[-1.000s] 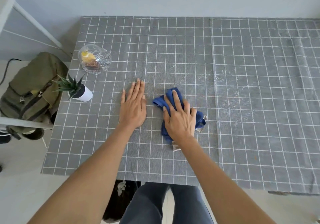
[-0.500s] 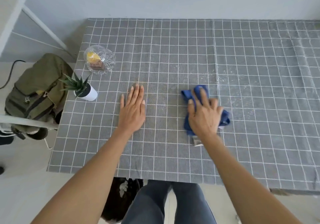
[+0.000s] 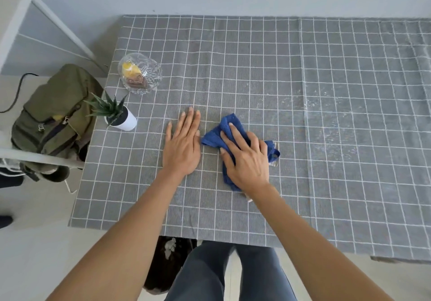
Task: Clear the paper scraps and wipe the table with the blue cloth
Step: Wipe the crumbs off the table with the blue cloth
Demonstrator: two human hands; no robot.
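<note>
Blue cloth (image 3: 214,138) was crumpled, dark, on the table (image 3: 256,67) near me, long axis near-to-far, bunched tip pointing away. My right hand (image 3: 247,163) pressed it, fingers spread straight; left hand (image 3: 182,147) lay flat just beside.

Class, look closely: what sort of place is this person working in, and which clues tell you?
Probably a room at home: a table with a grey checked tablecloth, a small potted plant and a glass bowl on it, and a green backpack beside it.
</note>
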